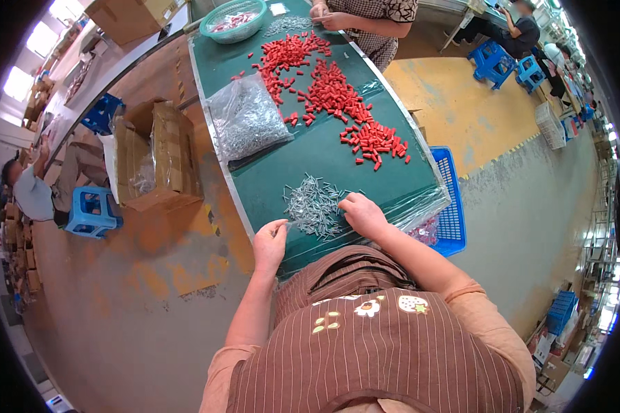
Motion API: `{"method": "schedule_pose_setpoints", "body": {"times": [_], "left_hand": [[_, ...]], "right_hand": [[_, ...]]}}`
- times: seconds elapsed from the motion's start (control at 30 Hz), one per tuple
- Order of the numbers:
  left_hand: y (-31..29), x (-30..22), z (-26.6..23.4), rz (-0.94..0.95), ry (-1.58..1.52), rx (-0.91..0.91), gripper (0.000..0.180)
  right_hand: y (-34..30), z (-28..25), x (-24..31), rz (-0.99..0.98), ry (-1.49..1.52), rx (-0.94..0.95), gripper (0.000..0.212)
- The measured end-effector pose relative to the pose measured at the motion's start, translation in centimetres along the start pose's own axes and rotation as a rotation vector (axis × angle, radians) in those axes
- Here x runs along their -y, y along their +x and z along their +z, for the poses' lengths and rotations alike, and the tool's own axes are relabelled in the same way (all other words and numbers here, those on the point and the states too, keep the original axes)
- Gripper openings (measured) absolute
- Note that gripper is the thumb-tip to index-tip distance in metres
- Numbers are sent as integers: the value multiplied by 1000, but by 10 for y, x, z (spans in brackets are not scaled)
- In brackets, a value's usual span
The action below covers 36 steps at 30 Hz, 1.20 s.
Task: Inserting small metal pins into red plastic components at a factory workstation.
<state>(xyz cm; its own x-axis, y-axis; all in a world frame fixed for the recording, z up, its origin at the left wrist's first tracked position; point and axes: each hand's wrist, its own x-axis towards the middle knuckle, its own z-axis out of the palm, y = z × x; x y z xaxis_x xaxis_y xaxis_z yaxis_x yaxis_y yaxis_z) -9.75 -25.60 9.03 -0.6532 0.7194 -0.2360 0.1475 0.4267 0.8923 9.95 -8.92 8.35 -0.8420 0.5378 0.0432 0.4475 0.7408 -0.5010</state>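
A loose pile of slim silver screw-like metal pieces [313, 208] lies on the green tabletop [258, 186] right before me. My left hand [270, 242] is at the pile's left side, thumb and fingers pinched together; a small pale glint shows at the fingertips, too small to name. At the pile's right edge, my right hand [365, 216] has its fingers bent and pressed together, touching or just above the outermost pieces. Whatever its fingertips hold is hidden. Farther up the table are scattered heaps of short red cylindrical caps [334, 91].
A clear bag of metal pieces [246, 115] rests on the table's left side, with a green basket [233, 20] beyond. A co-worker's hands [329, 16] work at the far end. A blue crate [449, 199] stands right, an open cardboard box [160, 155] left.
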Motion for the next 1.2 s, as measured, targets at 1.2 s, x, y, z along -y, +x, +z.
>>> {"method": "schedule_pose_setpoints", "body": {"times": [1.2], "left_hand": [[16, -43, 50, -5, 183, 158, 19]], "right_hand": [[8, -41, 4, 611, 1196, 99, 14]]}}
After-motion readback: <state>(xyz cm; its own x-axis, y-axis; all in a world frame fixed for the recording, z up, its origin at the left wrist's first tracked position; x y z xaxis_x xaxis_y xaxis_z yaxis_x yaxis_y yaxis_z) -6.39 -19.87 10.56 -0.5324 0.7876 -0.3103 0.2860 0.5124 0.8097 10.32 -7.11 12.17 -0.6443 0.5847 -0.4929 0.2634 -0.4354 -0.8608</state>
